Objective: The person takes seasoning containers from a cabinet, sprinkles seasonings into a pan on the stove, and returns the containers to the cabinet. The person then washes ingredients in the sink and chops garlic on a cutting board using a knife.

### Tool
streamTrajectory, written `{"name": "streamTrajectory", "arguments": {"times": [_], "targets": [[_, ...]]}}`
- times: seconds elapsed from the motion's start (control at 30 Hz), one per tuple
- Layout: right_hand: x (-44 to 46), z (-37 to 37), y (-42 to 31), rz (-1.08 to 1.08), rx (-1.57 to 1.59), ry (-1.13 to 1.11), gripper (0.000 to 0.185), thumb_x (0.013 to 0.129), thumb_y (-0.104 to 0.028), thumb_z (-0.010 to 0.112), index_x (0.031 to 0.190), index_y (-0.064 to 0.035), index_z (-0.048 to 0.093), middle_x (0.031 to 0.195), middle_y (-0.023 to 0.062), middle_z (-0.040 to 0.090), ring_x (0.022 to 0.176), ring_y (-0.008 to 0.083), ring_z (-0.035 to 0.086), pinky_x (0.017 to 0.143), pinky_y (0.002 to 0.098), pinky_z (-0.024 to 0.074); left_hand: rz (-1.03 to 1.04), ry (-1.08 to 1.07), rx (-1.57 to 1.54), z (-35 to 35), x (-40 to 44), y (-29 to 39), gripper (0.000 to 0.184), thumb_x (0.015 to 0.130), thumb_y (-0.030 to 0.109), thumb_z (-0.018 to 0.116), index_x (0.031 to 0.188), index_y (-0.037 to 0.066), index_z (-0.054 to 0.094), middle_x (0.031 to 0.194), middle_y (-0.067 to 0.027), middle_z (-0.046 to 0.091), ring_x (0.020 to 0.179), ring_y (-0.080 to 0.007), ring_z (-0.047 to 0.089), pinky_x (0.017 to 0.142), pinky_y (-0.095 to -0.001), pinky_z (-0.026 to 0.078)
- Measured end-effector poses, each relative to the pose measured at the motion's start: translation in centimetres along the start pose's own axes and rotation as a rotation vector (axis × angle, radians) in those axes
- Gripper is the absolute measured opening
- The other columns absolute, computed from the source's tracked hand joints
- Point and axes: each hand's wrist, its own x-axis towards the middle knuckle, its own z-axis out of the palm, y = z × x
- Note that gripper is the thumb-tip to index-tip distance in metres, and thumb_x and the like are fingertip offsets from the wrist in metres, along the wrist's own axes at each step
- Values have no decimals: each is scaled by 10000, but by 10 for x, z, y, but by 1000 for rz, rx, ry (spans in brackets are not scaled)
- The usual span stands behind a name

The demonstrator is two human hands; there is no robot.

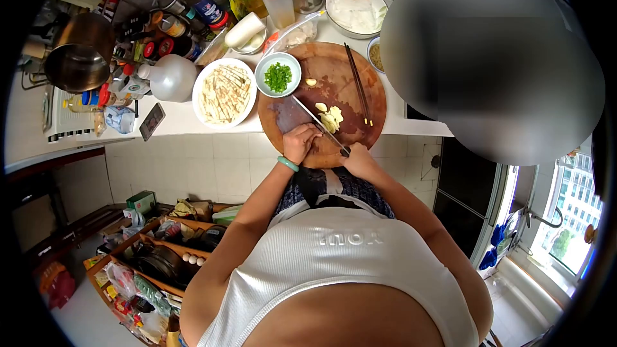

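On the round wooden board my right hand is wrapped round the dark handle of a knife, whose blade points up and left. My left hand, below a green bracelet-bearing wrist, lies against the blade's left side with its fingers curled together; what they hold is hidden. Pale yellow slices lie just right of the blade. A small yellow piece sits higher up. The bowl of chopped greens rests over the board's upper left edge. Two dark chopsticks lie at the right.
A white plate of pale strips stands left of the board, near a phone. Behind are a red-lidded jug, a flowered bowl and many bottles. A metal pot is far left. A blurred area covers the upper right.
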Motion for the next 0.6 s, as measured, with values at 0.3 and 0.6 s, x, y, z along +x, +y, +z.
{"name": "streamTrajectory", "arguments": {"times": [0.3,0.6], "targets": [[-12,1,2,-66,27,0,217,754,-177,632,816,30,635,762,276,611,773,451,606,684,463,487,7,35,14,1,-3,-2,99,688,-5,706,758,65,701,812,-60,682,741,-232,660,651,-317,534],[-14,-4,1,-111,61,52,218,762,-179,628,830,28,640,785,290,608,806,451,603,711,481,480,99,26,49,-1,1,2,114,705,0,710,801,61,710,832,-67,693,757,-243,663,662,-323,536]]}}
